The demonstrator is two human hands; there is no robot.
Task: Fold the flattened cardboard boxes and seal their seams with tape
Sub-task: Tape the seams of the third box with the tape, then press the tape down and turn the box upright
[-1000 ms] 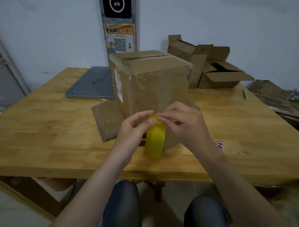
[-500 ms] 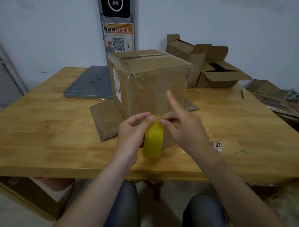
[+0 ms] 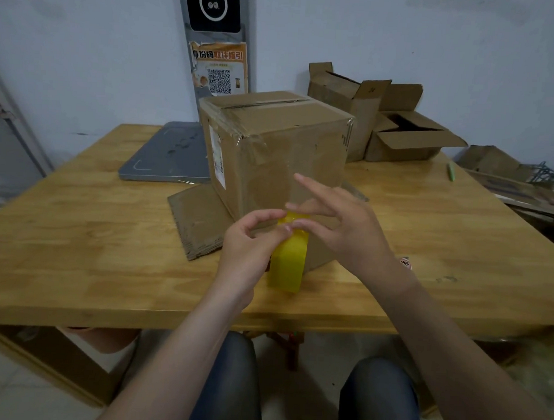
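At table [image 3: 109, 250] front edge, L hand [image 3: 249, 240] pinches tape roll [image 3: 287, 267]; R hand [image 3: 341, 225] spread, one fingertip [image 3: 292, 224] on roll: nail-scrape slowly for loose end.

Tape roll [image 3: 287, 264] before box [image 3: 281, 153] on table [image 3: 77, 239]
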